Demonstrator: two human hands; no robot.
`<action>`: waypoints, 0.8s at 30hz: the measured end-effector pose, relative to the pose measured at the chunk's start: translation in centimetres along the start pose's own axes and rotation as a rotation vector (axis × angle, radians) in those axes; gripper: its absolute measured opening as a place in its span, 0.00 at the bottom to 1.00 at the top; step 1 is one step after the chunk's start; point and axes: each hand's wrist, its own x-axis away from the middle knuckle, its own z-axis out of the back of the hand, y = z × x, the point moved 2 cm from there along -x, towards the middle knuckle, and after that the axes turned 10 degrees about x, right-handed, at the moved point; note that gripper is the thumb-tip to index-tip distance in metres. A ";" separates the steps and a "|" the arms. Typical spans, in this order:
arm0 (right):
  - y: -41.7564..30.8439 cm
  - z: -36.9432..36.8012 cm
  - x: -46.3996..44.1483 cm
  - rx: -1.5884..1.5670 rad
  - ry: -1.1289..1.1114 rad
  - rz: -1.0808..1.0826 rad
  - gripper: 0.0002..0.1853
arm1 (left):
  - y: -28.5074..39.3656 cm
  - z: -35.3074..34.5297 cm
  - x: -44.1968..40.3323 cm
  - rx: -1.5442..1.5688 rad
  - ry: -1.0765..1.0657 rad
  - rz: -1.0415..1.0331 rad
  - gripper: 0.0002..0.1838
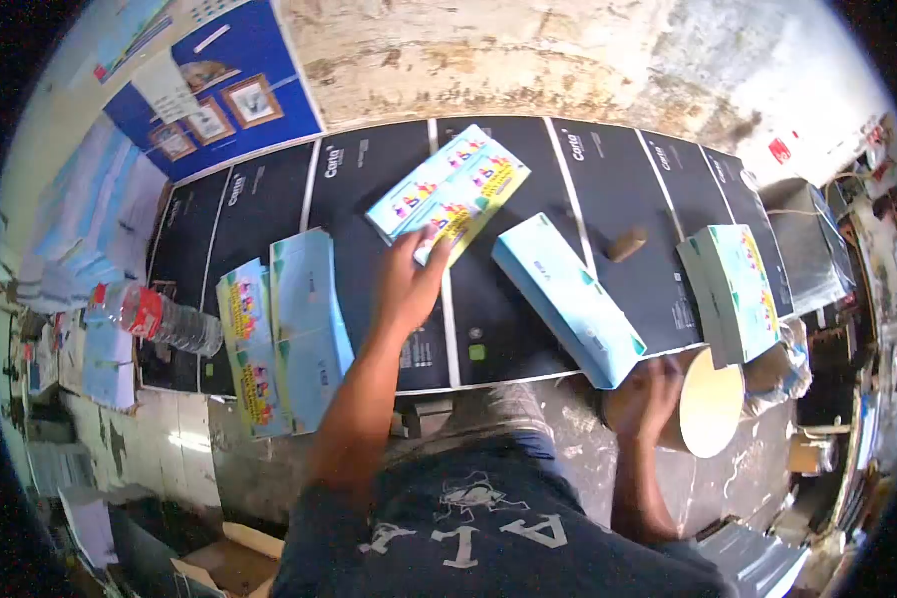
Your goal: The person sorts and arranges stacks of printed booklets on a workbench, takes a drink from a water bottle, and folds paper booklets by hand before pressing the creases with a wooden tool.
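Note:
My left hand (pixel 414 279) grips the near corner of a pair of light-blue printed sheets (pixel 468 174) with coloured figures and a yellow edge, thumb on one side and fingers on the other. They lie aslant on the black-covered table (pixel 379 189). My right hand (pixel 653 399) is at the table's front edge, just beside the near end of a long light-blue stack (pixel 568 299). Its fingers look bent but blurred, and I cannot tell whether they touch the stack. A small brown block (pixel 626 244) sits to the right of that stack.
More printed stacks lie at the left (pixel 304 329) and right (pixel 733 294) of the table. A clear plastic bottle (pixel 174 319) with a red label lies near the left edge. Below the right edge is a round pale-topped stool (pixel 713 404). A stained wall (pixel 468 60) rises behind.

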 end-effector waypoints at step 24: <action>12.3 2.3 -4.6 -0.413 -0.459 -0.577 0.25 | -9.5 -13.2 -10.6 -0.482 -0.919 0.584 0.29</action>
